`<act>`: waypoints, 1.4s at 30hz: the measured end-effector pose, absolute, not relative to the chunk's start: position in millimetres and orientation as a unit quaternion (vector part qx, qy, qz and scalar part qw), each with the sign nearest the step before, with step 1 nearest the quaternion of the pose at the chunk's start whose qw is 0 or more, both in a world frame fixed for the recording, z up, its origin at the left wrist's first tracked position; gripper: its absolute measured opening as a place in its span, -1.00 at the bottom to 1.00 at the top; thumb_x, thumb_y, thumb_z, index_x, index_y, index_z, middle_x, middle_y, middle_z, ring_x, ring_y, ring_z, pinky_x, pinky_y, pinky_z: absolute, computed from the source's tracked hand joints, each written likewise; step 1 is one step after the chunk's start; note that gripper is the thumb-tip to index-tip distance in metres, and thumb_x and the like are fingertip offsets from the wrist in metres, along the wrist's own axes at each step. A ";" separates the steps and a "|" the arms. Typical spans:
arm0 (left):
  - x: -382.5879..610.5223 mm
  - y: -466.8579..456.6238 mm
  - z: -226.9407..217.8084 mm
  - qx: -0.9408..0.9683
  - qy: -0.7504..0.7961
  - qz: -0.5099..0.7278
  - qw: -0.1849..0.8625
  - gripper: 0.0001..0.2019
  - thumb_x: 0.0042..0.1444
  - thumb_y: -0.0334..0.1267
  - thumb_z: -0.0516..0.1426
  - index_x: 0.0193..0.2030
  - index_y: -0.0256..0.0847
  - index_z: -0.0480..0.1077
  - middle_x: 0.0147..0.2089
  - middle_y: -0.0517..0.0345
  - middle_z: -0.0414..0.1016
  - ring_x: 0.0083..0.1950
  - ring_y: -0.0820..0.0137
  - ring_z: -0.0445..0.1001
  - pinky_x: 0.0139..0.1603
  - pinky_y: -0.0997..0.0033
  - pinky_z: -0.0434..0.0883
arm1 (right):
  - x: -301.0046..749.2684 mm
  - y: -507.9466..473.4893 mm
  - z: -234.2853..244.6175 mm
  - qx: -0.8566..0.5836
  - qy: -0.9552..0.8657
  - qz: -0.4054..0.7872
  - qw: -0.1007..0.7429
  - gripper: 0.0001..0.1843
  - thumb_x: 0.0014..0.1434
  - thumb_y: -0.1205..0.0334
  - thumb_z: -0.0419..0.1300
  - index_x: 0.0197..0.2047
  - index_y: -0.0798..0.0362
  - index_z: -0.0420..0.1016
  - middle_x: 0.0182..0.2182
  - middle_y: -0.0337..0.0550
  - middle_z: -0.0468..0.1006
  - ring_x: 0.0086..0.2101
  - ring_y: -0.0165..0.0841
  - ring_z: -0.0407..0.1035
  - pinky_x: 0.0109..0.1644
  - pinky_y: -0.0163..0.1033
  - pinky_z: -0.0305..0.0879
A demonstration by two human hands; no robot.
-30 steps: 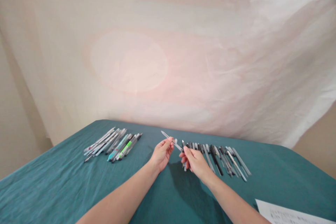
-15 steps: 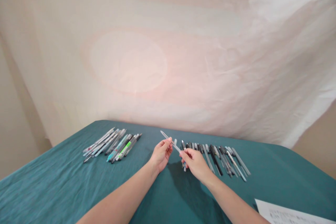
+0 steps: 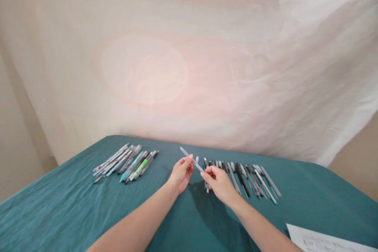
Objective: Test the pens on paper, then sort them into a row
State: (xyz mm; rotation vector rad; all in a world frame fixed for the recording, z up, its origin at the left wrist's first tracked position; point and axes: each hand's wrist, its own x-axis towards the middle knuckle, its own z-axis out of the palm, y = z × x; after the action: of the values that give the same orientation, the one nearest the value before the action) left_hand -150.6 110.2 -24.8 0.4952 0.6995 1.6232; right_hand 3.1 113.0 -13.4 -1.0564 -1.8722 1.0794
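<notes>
Pinched by your left hand (image 3: 181, 171) and, at its near end, your right hand (image 3: 217, 180), the pen (image 3: 198, 166) slants above the cloth (image 3: 165, 240), your forearms (image 3: 138, 215) stretched forward and converging.

Open lane on the teal cloth-covered surface (image 3: 44, 212) ran between the slanted group of slim grey, white and turquoise pens (image 3: 130, 160) and left hand (image 3: 181, 173). Slim clear plastic pen (image 3: 198, 166) bridged the hand gap. Right hand (image 3: 218, 181) obstructed leftmost pens of the grey-and-black row (image 3: 243, 180).
</notes>
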 end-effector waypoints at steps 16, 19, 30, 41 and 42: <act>-151.1 110.0 -25.0 0.212 0.307 0.703 0.606 -0.81 -0.12 -0.27 0.24 -0.46 -0.30 0.31 -0.57 0.30 0.34 -0.58 0.68 0.32 -0.52 0.71 0.35 | 2.1 112.6 -13.4 -0.420 -0.728 0.407 0.358 -0.63 0.08 -0.05 0.02 -0.41 0.12 0.36 -0.58 -0.22 0.43 -0.65 -0.49 0.26 -0.58 -0.40 0.17; -151.3 110.1 -24.9 0.215 0.306 0.703 0.606 -0.81 -0.12 -0.27 0.25 -0.46 -0.30 0.31 -0.56 0.30 0.35 -0.58 0.68 0.32 -0.52 0.71 0.35 | 0.5 112.2 -14.4 -0.415 -0.721 0.437 0.341 -0.57 0.13 -0.06 -0.08 -0.39 0.13 0.37 -0.55 -0.19 0.46 -0.70 -0.51 0.24 -0.61 -0.39 0.17; -149.6 108.5 -23.9 0.223 0.310 0.698 0.606 -0.80 -0.13 -0.27 0.25 -0.47 -0.30 0.31 -0.57 0.31 0.33 -0.58 0.68 0.30 -0.52 0.72 0.33 | 3.8 110.1 -11.2 -0.438 -0.732 0.362 0.375 -0.76 0.01 0.06 0.12 -0.44 0.08 0.35 -0.58 -0.23 0.43 -0.59 -0.44 0.31 -0.52 -0.36 0.19; -149.9 108.7 -24.7 0.221 0.307 0.705 0.599 -0.78 -0.16 -0.25 0.26 -0.49 -0.31 0.31 -0.58 0.31 0.31 -0.59 0.67 0.30 -0.53 0.70 0.34 | -1.1 111.0 -15.4 -0.414 -0.704 0.471 0.333 -0.58 0.13 -0.07 -0.09 -0.32 0.13 0.34 -0.54 -0.21 0.45 -0.71 -0.54 0.25 -0.68 -0.44 0.09; -150.0 108.7 -24.6 0.220 0.306 0.706 0.599 -0.78 -0.16 -0.26 0.26 -0.49 -0.31 0.31 -0.58 0.30 0.32 -0.58 0.67 0.30 -0.53 0.70 0.34 | -1.3 111.5 -16.1 -0.408 -0.707 0.471 0.335 -0.58 0.14 -0.06 -0.10 -0.34 0.13 0.34 -0.56 -0.21 0.45 -0.71 -0.54 0.24 -0.67 -0.44 0.09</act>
State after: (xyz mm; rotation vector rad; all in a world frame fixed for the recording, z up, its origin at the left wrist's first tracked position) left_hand -150.0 108.7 -24.6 0.5103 0.7104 1.6370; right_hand -1.3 111.5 -16.1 -1.0644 -1.8459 1.2280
